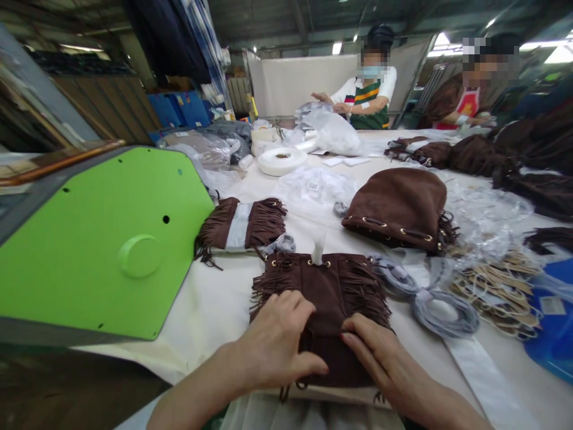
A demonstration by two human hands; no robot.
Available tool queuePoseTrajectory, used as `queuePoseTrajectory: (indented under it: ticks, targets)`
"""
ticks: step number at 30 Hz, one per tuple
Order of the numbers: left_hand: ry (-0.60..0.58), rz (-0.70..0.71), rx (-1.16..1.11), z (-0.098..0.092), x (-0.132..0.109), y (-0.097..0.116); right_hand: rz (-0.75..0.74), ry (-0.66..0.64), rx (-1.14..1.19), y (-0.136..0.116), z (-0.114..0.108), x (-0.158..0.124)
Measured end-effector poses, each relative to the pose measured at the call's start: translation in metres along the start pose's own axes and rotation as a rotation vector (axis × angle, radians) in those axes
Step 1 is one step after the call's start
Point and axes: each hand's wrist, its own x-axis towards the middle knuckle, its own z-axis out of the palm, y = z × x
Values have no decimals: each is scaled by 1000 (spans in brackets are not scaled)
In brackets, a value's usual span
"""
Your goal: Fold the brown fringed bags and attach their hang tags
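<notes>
A brown fringed bag (pixel 322 298) lies flat on the table before me, with gold eyelets along its far edge and a white strip standing up from its middle. My left hand (pixel 280 334) rests on the bag's left part, thumb apart from the bent fingers. On the right part, my right hand (pixel 376 346) lies with its fingers stretched out and fingertips touching the brown material. Neither hand grips anything. Beyond the bag, to the left, is another fringed bag (pixel 242 224) with a pale band around it. A larger brown bag (pixel 398 206) with eyelets sits at the back right.
A tilted green board (pixel 111 239) stands at left. Coiled grey straps (pixel 443 310), a pile of tan tags (pixel 496 286) and a blue container (pixel 553 322) are at right. Farther back are a white roll (pixel 282 161), clear plastic (pixel 487 209) and two co-workers (pixel 371 89).
</notes>
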Motion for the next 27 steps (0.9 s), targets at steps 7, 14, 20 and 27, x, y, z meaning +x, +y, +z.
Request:
queuePoseTrajectory:
  ticks: [7, 14, 20, 27]
  targets:
    - [-43, 41, 95, 7, 1, -9, -143, 141, -132, -2, 6, -3]
    - [-40, -297, 425, -44, -47, -65, -136, 120, -106, -5, -1, 1]
    - [290, 104, 355, -3, -35, -7, -158, 124, -101, -6, -2, 4]
    - [84, -90, 319, -19, -27, -41, -142, 68, -94, -5, -7, 6]
